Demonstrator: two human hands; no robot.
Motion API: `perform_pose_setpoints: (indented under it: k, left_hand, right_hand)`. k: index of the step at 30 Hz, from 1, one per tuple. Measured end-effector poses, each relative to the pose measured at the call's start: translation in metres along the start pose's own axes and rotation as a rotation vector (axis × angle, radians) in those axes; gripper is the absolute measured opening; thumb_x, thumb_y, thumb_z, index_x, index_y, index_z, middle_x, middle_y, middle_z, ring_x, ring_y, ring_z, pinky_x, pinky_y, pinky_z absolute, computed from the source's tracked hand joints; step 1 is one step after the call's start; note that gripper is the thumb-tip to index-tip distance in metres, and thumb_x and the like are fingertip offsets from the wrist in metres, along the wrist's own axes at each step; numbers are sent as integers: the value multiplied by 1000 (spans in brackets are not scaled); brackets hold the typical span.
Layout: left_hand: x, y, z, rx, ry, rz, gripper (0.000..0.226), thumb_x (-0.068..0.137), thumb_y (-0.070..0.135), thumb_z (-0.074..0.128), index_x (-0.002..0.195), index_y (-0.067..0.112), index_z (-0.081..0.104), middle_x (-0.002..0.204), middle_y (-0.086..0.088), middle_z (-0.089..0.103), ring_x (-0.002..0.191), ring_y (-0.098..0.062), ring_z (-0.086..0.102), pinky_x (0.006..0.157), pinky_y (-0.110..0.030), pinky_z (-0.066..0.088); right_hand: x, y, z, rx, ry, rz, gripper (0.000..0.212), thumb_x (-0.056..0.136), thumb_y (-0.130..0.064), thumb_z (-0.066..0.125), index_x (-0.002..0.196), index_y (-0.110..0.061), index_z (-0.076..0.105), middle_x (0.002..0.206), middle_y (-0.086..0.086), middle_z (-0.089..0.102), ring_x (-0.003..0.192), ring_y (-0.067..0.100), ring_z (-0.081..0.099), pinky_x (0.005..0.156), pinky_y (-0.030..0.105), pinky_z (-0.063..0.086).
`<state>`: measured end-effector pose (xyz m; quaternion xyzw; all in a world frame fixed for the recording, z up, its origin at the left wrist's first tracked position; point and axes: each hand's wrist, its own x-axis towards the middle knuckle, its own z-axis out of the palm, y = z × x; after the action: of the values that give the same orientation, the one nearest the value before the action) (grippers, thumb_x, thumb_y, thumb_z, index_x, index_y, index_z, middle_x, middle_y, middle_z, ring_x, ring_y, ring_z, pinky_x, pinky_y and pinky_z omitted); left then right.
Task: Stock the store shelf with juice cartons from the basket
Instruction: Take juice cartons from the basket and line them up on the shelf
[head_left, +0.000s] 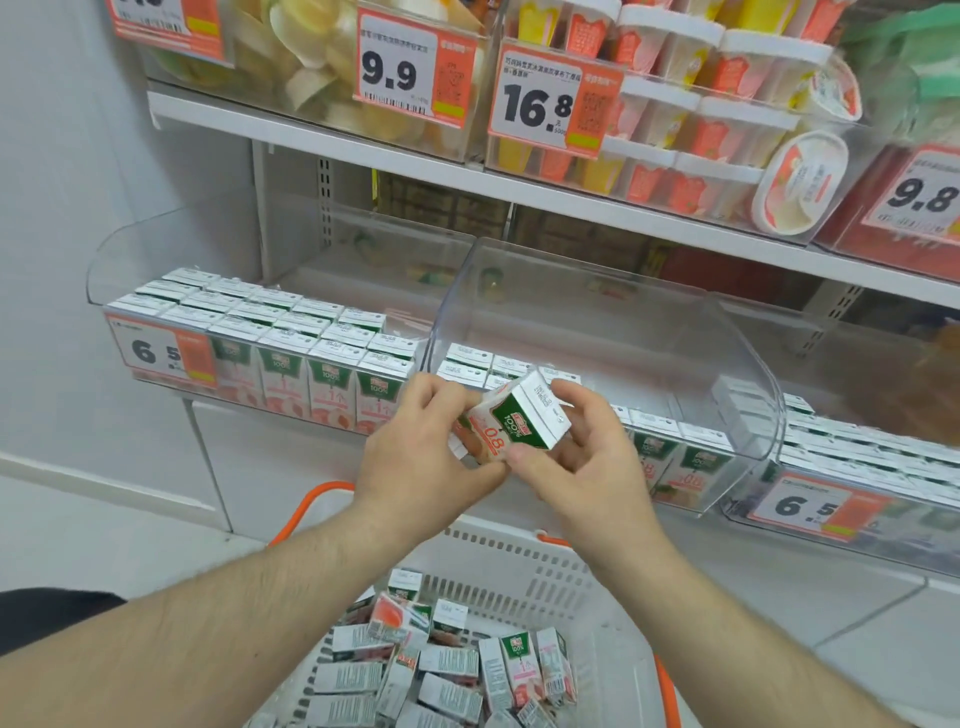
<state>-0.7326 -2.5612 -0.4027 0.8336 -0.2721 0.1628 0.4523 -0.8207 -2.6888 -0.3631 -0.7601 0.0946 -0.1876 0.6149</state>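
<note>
Above the basket (524, 566), both hands' fingers (576, 410) grip a juice carton (519, 421).

Upper-shelf dessert cups (691, 124) in clear bins, orange price tags (553, 104), grey floor (93, 540)

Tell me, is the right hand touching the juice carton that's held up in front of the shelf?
Touching. The head view shows the right hand with its fingers curled around the juice carton, the thumb pressed on its lower edge; the left hand holds it too.
</note>
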Motion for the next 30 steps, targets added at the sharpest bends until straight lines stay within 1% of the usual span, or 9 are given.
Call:
perform_pose_setpoints:
  k: [5, 9, 11, 14, 17, 21, 24, 27, 30]
  left_hand:
    - [-8, 6, 7, -51, 81, 52, 38, 64, 53, 59, 93, 28, 61, 94, 17, 36, 76, -3, 47, 57, -25, 40]
    - [-8, 10, 9, 18, 141, 133, 35, 66, 55, 59, 93, 35, 49, 92, 17, 35, 65, -4, 44, 50, -16, 32]
    - [-5, 9, 8, 26, 130, 198, 39, 67, 53, 61, 101, 37, 50, 98, 15, 38, 69, -9, 51, 50, -23, 42]
    - [2, 4, 7, 73, 10, 275, 61, 72, 39, 73, 125, 37, 44, 116, 10, 37, 84, -17, 58, 54, -35, 54]
    - [9, 1, 9, 249, -153, 231, 77, 82, 23, 72, 142, 45, 28, 138, 8, 28, 91, -23, 61, 57, -33, 50]
    - [11, 2, 19, 465, -367, 82, 91, 90, 12, 55, 149, 50, -4, 156, 10, -6, 81, -19, 53, 59, -29, 40]
    - [13, 0, 25, 495, -402, 37, 104, 85, 3, 55, 145, 51, -16, 156, 10, -17, 72, -18, 46, 52, -28, 37]
    - [13, 0, 27, 512, -417, 9, 105, 83, 2, 55, 143, 51, -17, 154, 9, -17, 71, -18, 47, 51, -27, 36]
    - [14, 0, 28, 500, -429, -23, 103, 84, 3, 54, 142, 53, -15, 153, 11, -14, 70, -18, 45, 52, -27, 36]
  right_hand:
    - [-11, -8, 13, -118, 164, -73, 69, 65, -28, 90, 121, -35, 50, 108, -19, 62, 97, -5, 63, 79, 15, 52]
    - [-11, -13, 14, -115, 245, -134, 31, 71, -34, 83, 94, -30, 63, 82, -17, 66, 72, -2, 61, 61, 14, 48]
    - [-8, -16, 12, -159, 260, -169, 14, 77, -32, 77, 80, -26, 65, 69, -17, 62, 60, -1, 54, 53, 12, 43]
    - [17, -14, -7, -158, 363, -142, 17, 79, -32, 73, 69, -20, 66, 61, -13, 61, 58, 3, 53, 57, 20, 46]
    - [54, -15, -38, -131, 427, -57, 33, 69, -46, 59, 72, -14, 63, 72, 10, 66, 78, 36, 65, 67, 48, 54]
    - [95, -18, -78, -323, 473, -63, 23, 77, -38, 58, 74, -15, 62, 75, 6, 65, 80, 30, 63, 64, 39, 51]
    - [119, -12, -97, -670, 355, -41, 13, 84, -32, 58, 76, -21, 60, 76, -5, 60, 72, 16, 55, 56, 28, 38]
    - [139, 3, -104, -957, 126, 60, 17, 83, -33, 61, 85, -16, 63, 87, 2, 65, 81, 24, 59, 59, 29, 39]
    - [149, 8, -100, -992, -69, 167, 18, 82, -27, 69, 77, -11, 64, 78, 4, 64, 78, 25, 59, 58, 29, 42]
